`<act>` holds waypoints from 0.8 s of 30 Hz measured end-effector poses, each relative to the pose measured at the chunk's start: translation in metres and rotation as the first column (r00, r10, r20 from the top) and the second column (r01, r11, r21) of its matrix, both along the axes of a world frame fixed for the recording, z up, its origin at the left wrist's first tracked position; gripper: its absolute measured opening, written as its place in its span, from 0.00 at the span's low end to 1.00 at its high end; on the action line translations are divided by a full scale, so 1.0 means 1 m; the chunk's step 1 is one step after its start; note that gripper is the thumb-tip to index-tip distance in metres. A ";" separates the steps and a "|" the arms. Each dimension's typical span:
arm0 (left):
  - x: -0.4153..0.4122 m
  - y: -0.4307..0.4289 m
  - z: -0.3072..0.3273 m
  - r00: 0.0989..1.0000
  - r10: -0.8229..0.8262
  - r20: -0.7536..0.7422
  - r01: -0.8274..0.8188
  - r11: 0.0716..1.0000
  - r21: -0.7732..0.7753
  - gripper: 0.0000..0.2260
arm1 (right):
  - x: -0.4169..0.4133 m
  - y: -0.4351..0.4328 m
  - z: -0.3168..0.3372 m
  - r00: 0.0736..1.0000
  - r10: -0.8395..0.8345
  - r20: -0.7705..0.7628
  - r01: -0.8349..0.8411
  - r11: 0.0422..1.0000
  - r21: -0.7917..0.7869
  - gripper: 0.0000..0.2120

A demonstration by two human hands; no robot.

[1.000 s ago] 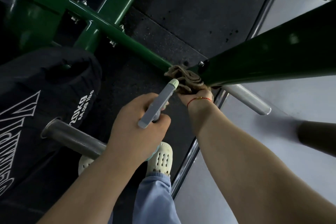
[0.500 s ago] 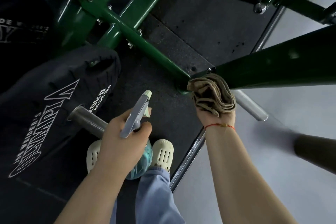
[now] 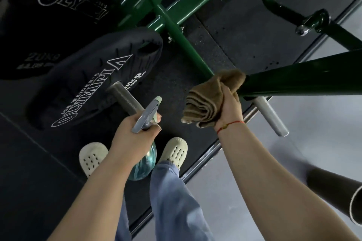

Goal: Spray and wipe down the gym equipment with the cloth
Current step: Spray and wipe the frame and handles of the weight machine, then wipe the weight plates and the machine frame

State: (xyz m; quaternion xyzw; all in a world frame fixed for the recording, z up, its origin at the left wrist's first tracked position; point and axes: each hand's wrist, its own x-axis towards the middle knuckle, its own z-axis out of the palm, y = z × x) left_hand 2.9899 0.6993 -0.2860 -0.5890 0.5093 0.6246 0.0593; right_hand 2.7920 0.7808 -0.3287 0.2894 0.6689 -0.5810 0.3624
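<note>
My right hand (image 3: 228, 107) grips a folded brown cloth (image 3: 207, 100) and presses its upper part against the near end of a thick dark green bar (image 3: 303, 76) of the gym machine. My left hand (image 3: 135, 133) holds a spray bottle (image 3: 146, 159) with a teal body and a grey trigger head (image 3: 147, 115), its nozzle pointing up and away from me. The bottle hangs below the hand, above my feet. A thinner green frame tube (image 3: 182, 39) runs from the cloth up to the machine's joints.
Two black 20 kg weight plates (image 3: 98, 76) sit on a knurled steel peg (image 3: 125, 100) at the left. A bare steel peg (image 3: 272, 119) sticks out under the green bar. A black rubber mat (image 3: 244, 31) with a metal edge strip meets grey floor at right, where a dark tube (image 3: 338, 190) lies.
My right hand has slid the cloth up from the bar's lower joint onto the thick bar's end. My left hand with the spray bottle has drawn back toward me. The view tilted upward.
</note>
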 end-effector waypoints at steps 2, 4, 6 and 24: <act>0.012 0.001 -0.001 1.000 -0.010 0.025 0.010 1.000 0.004 0.17 | 0.013 -0.011 -0.003 0.990 0.138 0.009 -0.138 0.990 0.018 0.18; 0.022 0.001 -0.005 0.995 -0.068 0.074 0.071 0.997 -0.039 0.13 | 0.027 -0.021 -0.012 0.962 0.271 -0.022 -0.270 0.961 0.056 0.16; 0.034 -0.001 -0.013 0.974 -0.159 0.162 0.179 0.976 -0.122 0.09 | 0.042 -0.027 -0.019 0.906 0.419 -0.056 -0.411 0.904 0.114 0.18; 0.127 -0.028 -0.053 0.783 -0.527 0.329 0.605 0.768 -0.211 0.08 | 0.167 0.010 -0.040 0.811 0.566 -0.145 -0.481 0.788 0.385 0.24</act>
